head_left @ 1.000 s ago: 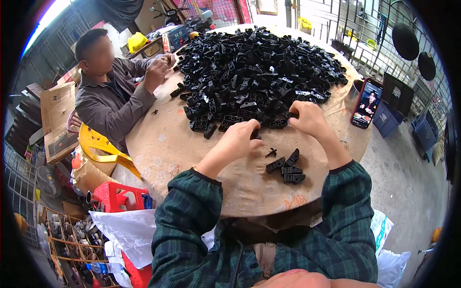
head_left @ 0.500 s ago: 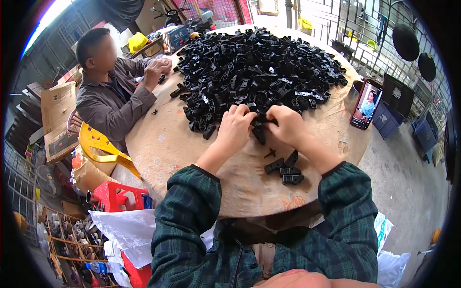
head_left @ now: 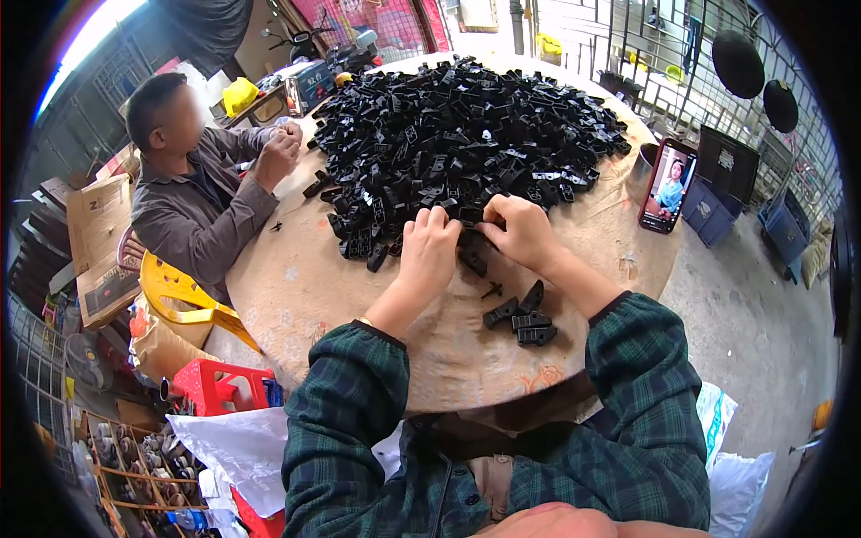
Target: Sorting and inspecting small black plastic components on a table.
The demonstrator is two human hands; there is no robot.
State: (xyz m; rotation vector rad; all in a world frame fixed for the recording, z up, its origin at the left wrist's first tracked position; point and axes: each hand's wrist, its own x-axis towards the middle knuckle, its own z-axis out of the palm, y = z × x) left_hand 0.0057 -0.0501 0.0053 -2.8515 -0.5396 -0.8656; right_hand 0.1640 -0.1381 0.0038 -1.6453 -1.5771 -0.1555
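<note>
A black part (head_left: 473,261) sits between the left hand (head_left: 430,257) and right hand (head_left: 520,235), at the near edge of the black pile (head_left: 466,134). Both hands' fingers are bent inward, nearly closed; against the dark pile I cannot tell what either grips. A nudge to that loose edge could send pieces sliding nearward, and a lowered right wrist could scatter the cluster of black parts (head_left: 531,320) or small cross-shaped piece (head_left: 492,290). Bare desk (head_left: 359,345) gives room left and near, up to its curved near edge; a phone (head_left: 668,190) stands at the right edge.
</note>
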